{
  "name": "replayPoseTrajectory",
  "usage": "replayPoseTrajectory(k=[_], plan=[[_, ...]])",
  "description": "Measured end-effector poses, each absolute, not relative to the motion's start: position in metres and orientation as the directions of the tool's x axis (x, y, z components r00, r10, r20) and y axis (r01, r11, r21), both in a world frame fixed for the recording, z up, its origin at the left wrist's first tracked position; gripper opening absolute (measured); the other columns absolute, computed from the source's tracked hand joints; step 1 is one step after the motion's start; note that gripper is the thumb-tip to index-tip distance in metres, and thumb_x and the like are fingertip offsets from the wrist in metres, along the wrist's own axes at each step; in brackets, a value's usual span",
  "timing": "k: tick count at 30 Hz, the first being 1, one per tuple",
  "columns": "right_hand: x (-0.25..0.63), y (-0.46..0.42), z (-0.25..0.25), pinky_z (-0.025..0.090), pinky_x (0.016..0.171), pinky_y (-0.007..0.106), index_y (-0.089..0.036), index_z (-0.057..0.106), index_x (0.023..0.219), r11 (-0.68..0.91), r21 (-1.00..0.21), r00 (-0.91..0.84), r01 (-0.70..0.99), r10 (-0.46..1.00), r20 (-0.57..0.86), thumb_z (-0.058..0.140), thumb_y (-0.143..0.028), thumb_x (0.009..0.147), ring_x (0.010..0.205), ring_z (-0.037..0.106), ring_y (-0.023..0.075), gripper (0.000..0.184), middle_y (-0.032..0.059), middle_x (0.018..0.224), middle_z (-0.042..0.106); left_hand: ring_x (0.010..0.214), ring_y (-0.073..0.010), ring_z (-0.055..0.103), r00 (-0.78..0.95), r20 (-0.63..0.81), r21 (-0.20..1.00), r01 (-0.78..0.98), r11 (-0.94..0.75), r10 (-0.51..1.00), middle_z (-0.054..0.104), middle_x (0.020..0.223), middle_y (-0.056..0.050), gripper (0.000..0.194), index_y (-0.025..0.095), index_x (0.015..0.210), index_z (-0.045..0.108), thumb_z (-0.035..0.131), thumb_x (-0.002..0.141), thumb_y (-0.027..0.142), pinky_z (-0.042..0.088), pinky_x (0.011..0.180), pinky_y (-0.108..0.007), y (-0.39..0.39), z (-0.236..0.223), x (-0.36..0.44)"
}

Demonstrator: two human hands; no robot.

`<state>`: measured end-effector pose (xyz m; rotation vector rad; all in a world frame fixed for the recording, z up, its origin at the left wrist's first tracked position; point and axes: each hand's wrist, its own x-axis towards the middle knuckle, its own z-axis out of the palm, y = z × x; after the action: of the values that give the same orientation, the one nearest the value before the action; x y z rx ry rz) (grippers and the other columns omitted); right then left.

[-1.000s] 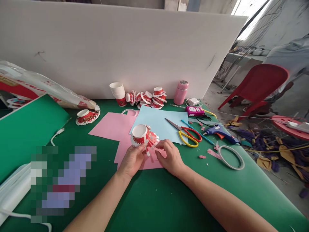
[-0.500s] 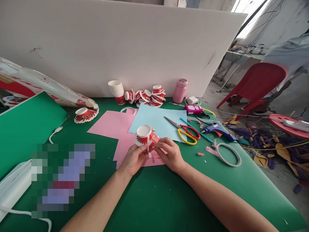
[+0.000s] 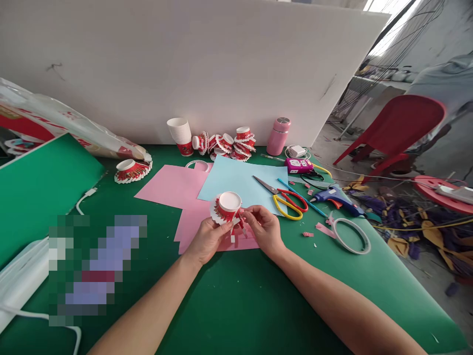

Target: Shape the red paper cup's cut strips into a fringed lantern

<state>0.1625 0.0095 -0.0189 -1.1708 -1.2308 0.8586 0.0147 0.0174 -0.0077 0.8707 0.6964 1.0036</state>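
Observation:
A red-and-white paper cup (image 3: 229, 202), its wall cut into strips that fan outward, is held bottom up over the pink paper (image 3: 185, 185). My left hand (image 3: 207, 239) grips its lower left side, thumb on the strips. At the cup's right side, the fingers of my right hand (image 3: 264, 229) are pinched together on one of its strips; the fingertips partly hide it. Several strips hang down between the two hands. Behind the cup lies a light blue sheet (image 3: 240, 175), with scissors (image 3: 283, 197) resting partly on it, blades closed.
Fringed cups (image 3: 244, 143) and a cup stack (image 3: 180, 135) stand along the white board. To the right are a pink bottle (image 3: 279, 136), a purple box (image 3: 298, 165), a blue glue gun (image 3: 340, 199) and a tape roll (image 3: 351, 236). Another fringed cup (image 3: 133, 171) sits left.
The cup has shifted slightly right and turned in my hands, its fanned strips now showing on the left. My right fingers have moved up a little along its right side.

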Motion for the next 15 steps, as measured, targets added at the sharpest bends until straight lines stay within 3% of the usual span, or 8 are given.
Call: replayPoseTrajectory(k=[9, 15], plan=[[0.1653, 0.0121, -0.0193, 0.045, 0.055, 0.025, -0.017, 0.06, 0.075, 0.241, -0.964, 0.191, 0.11, 0.947, 0.258, 0.06, -0.036, 0.078, 0.057, 0.055, 0.0122, 0.018, 0.0027, 0.066, 0.065, 0.095, -0.0252, 0.066, 0.381, -0.115, 0.933, -0.277, 0.232, 0.917, 0.075, 0.091, -0.008, 0.03, 0.017, 0.094, 0.073, 0.075, 0.067, 0.03, 0.046, 0.093, -0.042, 0.0158, -0.0069, 0.0145], [0.1648, 0.0077, -0.0129, 0.044, 0.05, 0.022, -0.018, 0.06, 0.075, 0.391, -0.864, 0.163, 0.316, 0.875, 0.456, 0.058, -0.026, 0.081, 0.051, 0.053, 0.0098, 0.011, 0.0008, 0.064, 0.065, 0.084, -0.0243, 0.067, 0.306, -0.11, 0.96, -0.214, 0.181, 0.946, 0.075, 0.082, -0.008, 0.031, 0.015, 0.086, 0.074, 0.077, 0.063, 0.034, 0.049, 0.086, -0.039, 0.0147, -0.0034, 0.0163]])
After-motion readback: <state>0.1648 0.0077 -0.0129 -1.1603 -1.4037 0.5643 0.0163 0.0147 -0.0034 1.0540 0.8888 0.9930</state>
